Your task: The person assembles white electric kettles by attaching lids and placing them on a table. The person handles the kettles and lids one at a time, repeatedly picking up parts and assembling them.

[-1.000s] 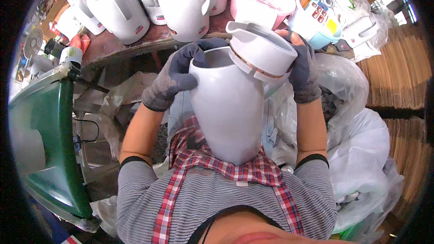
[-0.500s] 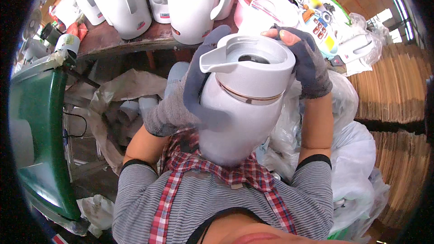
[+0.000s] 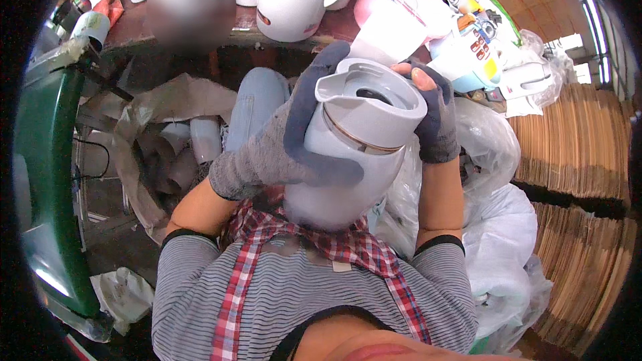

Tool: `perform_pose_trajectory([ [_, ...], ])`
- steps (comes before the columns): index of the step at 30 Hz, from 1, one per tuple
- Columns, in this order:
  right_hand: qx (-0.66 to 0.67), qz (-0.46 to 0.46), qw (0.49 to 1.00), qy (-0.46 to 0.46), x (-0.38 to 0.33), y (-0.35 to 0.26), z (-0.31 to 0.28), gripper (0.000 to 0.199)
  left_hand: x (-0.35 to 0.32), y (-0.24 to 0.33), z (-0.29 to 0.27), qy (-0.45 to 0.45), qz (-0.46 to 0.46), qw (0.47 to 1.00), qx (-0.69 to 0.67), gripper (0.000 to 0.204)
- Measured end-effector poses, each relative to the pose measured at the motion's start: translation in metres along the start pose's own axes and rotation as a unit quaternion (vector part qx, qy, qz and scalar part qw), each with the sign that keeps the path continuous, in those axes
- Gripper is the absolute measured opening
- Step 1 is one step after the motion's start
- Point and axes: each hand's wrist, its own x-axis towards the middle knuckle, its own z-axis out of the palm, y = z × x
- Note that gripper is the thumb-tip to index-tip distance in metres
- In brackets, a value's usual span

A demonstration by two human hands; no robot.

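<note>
In the frame's centre, a grey jug body (image 3: pixel 321 197) is being clasped by the left hand (image 3: pixel 286 142), fingers spread wide around it, while its spouted collar (image 3: pixel 378 117) (brown-banded below) is being held along the right rim by the bent fingers of the right hand (image 3: pixel 438 117).
</note>
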Motion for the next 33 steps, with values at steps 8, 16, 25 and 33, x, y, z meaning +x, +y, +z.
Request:
perform_pose_trajectory([
  [8,-0.008,-0.009,1.000,-0.003,-0.002,0.007,-0.004,0.050,-0.002,0.001,0.004,0.017,-0.003,1.000,0.017,0.134],
  [16,0.030,-0.015,0.999,-0.029,0.001,0.025,-0.001,0.050,0.000,-0.010,0.010,0.019,-0.025,0.998,-0.056,0.133],
  [25,-0.074,-0.107,0.990,0.055,0.015,0.069,0.010,0.050,0.017,-0.068,0.000,0.023,0.004,0.972,-0.234,0.083],
  [33,0.133,-0.071,0.989,0.016,-0.005,0.135,0.028,0.048,0.023,-0.098,0.021,0.062,-0.013,0.978,-0.200,0.065],
])
